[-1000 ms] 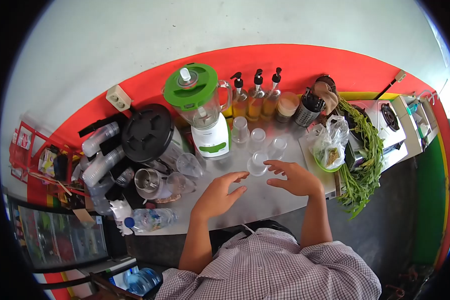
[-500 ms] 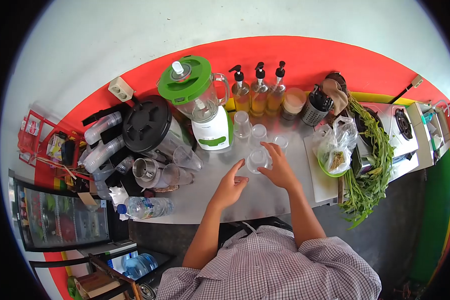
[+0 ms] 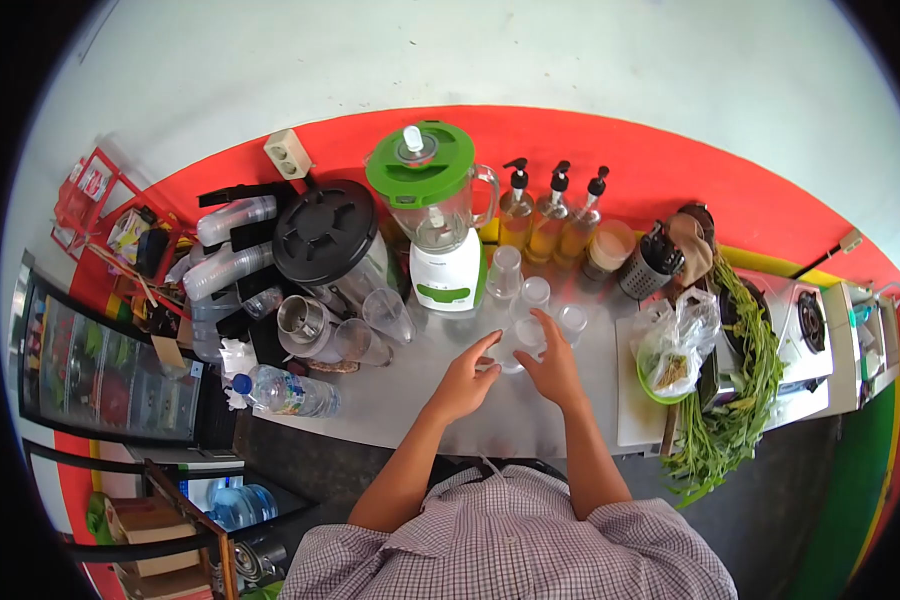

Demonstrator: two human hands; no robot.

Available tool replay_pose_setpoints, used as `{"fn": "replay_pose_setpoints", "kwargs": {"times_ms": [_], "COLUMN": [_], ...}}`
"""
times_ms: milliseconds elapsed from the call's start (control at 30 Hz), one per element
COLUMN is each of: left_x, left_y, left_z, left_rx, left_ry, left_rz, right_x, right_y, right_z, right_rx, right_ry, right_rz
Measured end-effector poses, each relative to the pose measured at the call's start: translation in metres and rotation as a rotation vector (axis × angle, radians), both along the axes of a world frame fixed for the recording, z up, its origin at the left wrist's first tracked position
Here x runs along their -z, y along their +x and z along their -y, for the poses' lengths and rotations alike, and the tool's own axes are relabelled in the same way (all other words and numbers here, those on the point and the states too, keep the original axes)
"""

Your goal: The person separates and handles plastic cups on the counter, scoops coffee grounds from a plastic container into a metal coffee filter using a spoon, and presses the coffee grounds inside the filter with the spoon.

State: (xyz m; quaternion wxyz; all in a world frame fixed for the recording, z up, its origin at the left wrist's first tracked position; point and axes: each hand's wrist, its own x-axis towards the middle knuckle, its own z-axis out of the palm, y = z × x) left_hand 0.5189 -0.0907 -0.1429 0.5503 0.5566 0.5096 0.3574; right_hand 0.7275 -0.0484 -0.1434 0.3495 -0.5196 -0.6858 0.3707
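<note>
Several clear plastic cups stand grouped on the metal counter: a tall cup [image 3: 505,270] at the back, another cup [image 3: 535,292] before it, and a cup [image 3: 572,320] on the right. The nearest cup [image 3: 511,352] is partly hidden between my hands. To its left is my left hand [image 3: 467,380], fingers spread and curved towards it. My right hand [image 3: 552,368] is at its right side, thumb and forefinger apart. Neither hand is seen holding anything; whether the fingertips touch the cup I cannot tell.
A green-lidded blender [image 3: 440,215] and pump bottles [image 3: 550,220] line the wall. Left are a black-lidded container [image 3: 325,235], measuring cups [image 3: 365,343] and a water bottle [image 3: 292,390]. Right are a bagged green bowl [image 3: 670,360], leafy greens [image 3: 740,400] and a stove [image 3: 795,320].
My head view has shifted, so the counter things sit lower in the picture. My hands have come slightly closer together around the nearest cup.
</note>
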Motion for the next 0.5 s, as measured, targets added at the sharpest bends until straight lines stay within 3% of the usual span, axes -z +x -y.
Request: {"fn": "replay_pose_setpoints", "kwargs": {"times_ms": [67,200,267,300,367,500], "left_x": [-0.013,-0.041,-0.049,-0.052,-0.059,-0.089], "left_y": [-0.008,-0.025,-0.029,-0.030,-0.030,-0.023], "left_z": [-0.001,-0.002,-0.001,-0.001,-0.002,-0.001], "left_rx": [-0.127,-0.278,-0.318,-0.324,-0.220,-0.092], "left_ry": [0.152,0.242,0.159,0.164,0.044,0.085], "left_rz": [-0.236,-0.261,-0.227,-0.228,0.180,0.333], "right_x": [-0.016,-0.044,-0.055,-0.059,-0.066,-0.082], "right_y": [0.004,0.016,0.024,0.027,0.033,0.034], "right_z": [-0.002,-0.002,0.000,0.001,0.003,0.010], "right_rx": [0.065,0.077,0.120,0.113,0.072,0.063], "right_ry": [-0.073,-0.051,-0.151,-0.147,-0.207,-0.182], "right_rz": [-0.197,-0.428,-0.691,-0.691,-0.919,-0.955]}}
